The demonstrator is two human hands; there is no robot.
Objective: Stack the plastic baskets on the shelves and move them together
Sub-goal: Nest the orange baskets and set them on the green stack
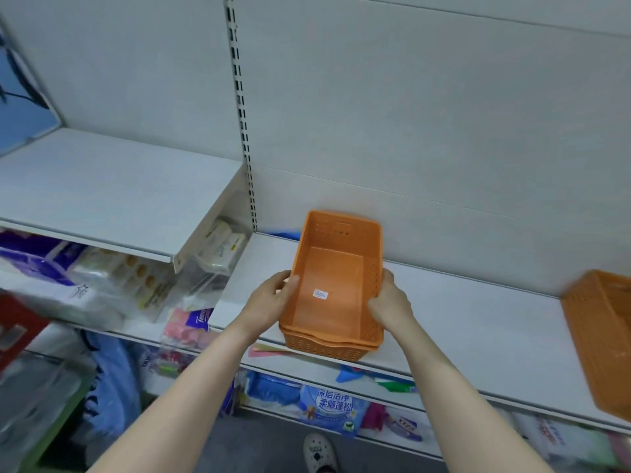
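– Where's the other basket [601, 339] from your stack [336, 291]?

– Off to the stack's right on the same shelf [478, 322], well apart, nearer your right hand [389, 302]. The stack's long side runs front to back.

– My grip?

– Your left hand [273, 298] and your right clasp the stack's side rims, fingers curled together.

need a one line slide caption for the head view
Both hands, left hand and right hand, grip nested orange baskets on a white shelf; another orange basket sits at right.
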